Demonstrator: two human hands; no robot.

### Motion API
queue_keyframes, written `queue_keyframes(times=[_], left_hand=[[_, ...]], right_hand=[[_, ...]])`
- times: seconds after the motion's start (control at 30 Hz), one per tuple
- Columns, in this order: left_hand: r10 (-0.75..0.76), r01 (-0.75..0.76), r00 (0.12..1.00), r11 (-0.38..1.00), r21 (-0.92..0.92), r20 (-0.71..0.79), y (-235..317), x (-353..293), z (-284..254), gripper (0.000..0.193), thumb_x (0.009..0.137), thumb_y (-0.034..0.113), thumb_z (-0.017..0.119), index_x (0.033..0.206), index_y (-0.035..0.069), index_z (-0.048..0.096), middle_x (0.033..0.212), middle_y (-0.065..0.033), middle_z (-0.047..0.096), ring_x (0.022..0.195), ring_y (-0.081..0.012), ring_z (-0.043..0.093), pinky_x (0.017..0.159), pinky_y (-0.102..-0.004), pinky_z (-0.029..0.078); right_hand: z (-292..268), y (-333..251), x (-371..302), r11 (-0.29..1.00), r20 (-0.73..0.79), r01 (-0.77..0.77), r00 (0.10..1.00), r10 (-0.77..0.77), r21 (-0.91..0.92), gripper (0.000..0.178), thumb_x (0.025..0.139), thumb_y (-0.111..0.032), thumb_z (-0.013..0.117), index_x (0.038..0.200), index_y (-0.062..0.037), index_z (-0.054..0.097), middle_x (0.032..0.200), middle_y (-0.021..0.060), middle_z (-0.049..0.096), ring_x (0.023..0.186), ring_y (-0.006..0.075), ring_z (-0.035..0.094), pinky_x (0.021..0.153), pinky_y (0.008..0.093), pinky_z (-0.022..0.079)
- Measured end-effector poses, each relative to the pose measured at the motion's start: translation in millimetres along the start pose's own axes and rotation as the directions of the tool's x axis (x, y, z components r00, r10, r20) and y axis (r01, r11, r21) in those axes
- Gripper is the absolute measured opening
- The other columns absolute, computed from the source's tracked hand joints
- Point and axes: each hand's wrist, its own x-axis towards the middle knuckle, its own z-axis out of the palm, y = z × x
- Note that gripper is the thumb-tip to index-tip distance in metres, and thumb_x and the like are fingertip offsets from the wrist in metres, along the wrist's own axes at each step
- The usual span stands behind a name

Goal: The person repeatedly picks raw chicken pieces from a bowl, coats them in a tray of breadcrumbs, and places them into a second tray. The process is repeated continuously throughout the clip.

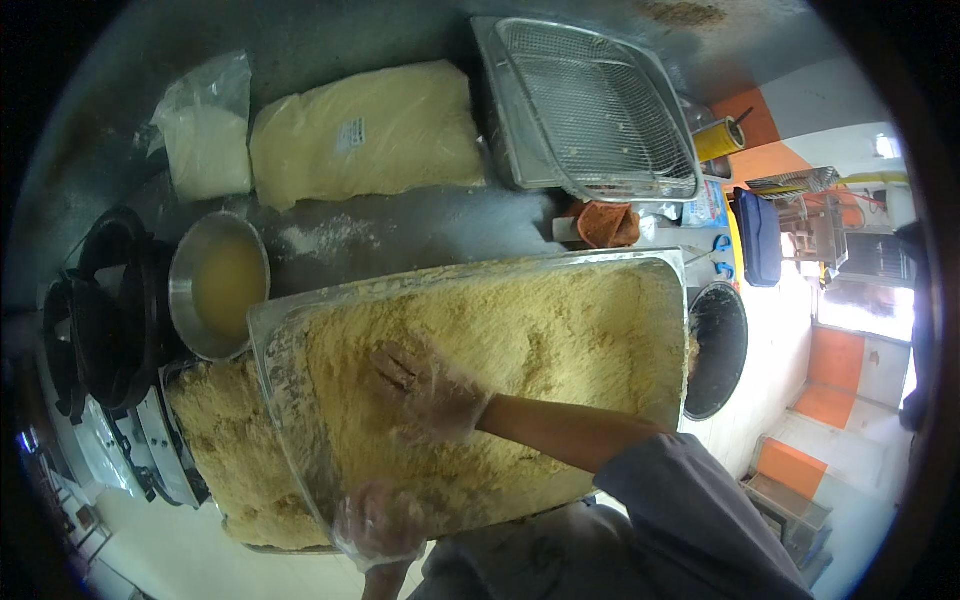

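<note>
A large clear rectangular tub [470, 272] full of pale yellow breading flour [590, 330] takes up the middle. My right hand [428, 388], in a clear plastic glove, lies palm down on the flour in the left half of the tub, fingers apart and dusted with it. Nothing is seen in its grasp. At the near left corner my left hand [382, 522], gloved as well, is curled over the tub's rim; its fingers are partly blurred. Beside the tub on the left, a second tray [235, 440] holds clumpier, browner breading.
A steel bowl of yellowish liquid [222, 280] stands left, near black containers [115, 310]. Behind are a bag of white powder [208, 150], a big bag of beige flour [370, 130] and a wire basket [600, 110] in a clear bin. A black bucket [718, 345] stands right.
</note>
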Motion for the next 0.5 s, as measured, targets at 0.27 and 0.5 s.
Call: queue_keyframes(times=[0.27,0.5], left_hand=[[0.091,-0.091,0.995,0.996,0.019,-0.041,0.6,-0.8,-0.6,0.037,0.073,0.028,0.073,0.107,0.014,0.065,0.114,-0.0112,0.063,0.096,-0.0352,0.063,0.075,-0.045,0.054],[-0.085,0.081,0.991,0.995,0.05,0.101,0.6,-7.0,2.4,0.038,0.077,0.032,0.071,0.111,0.014,0.065,0.117,-0.0144,0.062,0.103,-0.0355,0.061,0.083,-0.0486,0.052]], right_hand=[[2.2,-10.6,27.0,0.989,-0.043,-0.043,0.998,0.05,0.143,0.083,0.097,-0.065,0.034,0.157,-0.0078,0.025,0.163,0.0191,0.019,0.152,0.0355,0.013,0.12,0.0628,-0.002],[15.2,-9.0,32.1,0.994,-0.054,-0.05,0.997,0.055,0.094,0.089,0.094,-0.069,0.038,0.156,-0.0074,0.026,0.162,0.0208,0.021,0.151,0.0391,0.015,0.12,0.0644,0.001]])
